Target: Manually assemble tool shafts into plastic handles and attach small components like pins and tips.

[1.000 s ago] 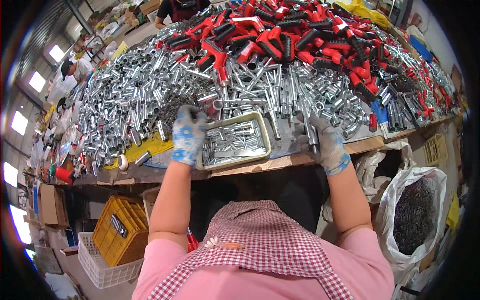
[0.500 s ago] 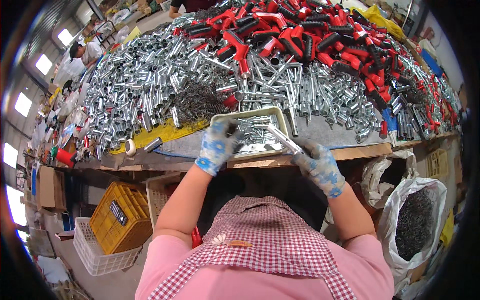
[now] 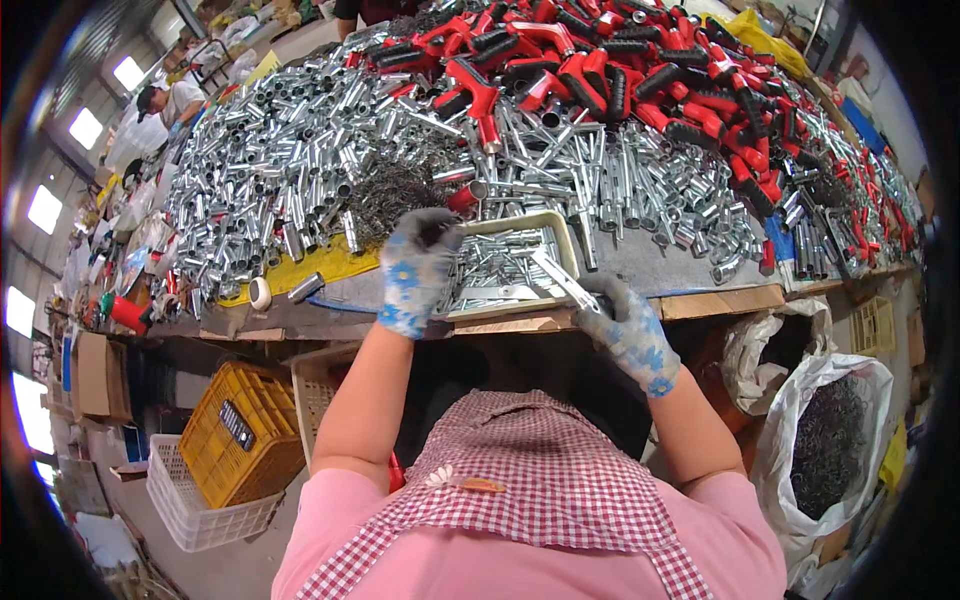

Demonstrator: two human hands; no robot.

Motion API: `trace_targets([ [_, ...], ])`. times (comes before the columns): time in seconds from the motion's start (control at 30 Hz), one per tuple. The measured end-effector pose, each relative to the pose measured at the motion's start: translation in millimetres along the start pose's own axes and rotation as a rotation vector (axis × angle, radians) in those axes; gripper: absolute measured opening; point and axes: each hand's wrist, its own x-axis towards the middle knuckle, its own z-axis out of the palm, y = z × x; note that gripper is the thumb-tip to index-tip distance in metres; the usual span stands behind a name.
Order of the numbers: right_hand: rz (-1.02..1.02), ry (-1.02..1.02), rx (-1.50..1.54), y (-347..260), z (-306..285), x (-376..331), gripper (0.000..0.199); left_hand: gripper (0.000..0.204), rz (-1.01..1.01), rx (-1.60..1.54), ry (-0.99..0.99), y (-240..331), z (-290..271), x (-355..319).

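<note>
Gripping a long metal rod (image 3: 560,280), the gloved right hand (image 3: 628,335) is closed around its lower end at the near edge of the workbench (image 3: 720,300); the rod slants up over the shallow tray (image 3: 568,240) of small metal parts. The gloved left hand (image 3: 415,270) rests at the tray's left side, fingers curled downward, though whether they hold anything cannot be told. Beyond the tray spreads a heap of shiny tubes (image 3: 300,170), then red-handled tools (image 3: 620,70). A yellow crate (image 3: 240,440) sits below.
</note>
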Motion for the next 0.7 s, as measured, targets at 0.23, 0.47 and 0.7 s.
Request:
trace_targets([
  [0.23,-0.356,0.065,-0.567,-16.3,-20.3,-12.7,0.034,0.030,-0.376,-0.410,-0.411,32.3,-33.9,-21.0],
  [0.47,-0.576,-0.032,-0.673,-21.0,-22.1,-12.7,0.030,0.027,-0.439,-0.318,-0.579,76.1,-11.2,-35.7],
  [0.7,-0.686,0.026,-0.656,-15.2,-9.5,-2.0,0.059,0.027,-0.131,-0.133,-0.773,82.2,18.4,-37.5],
])
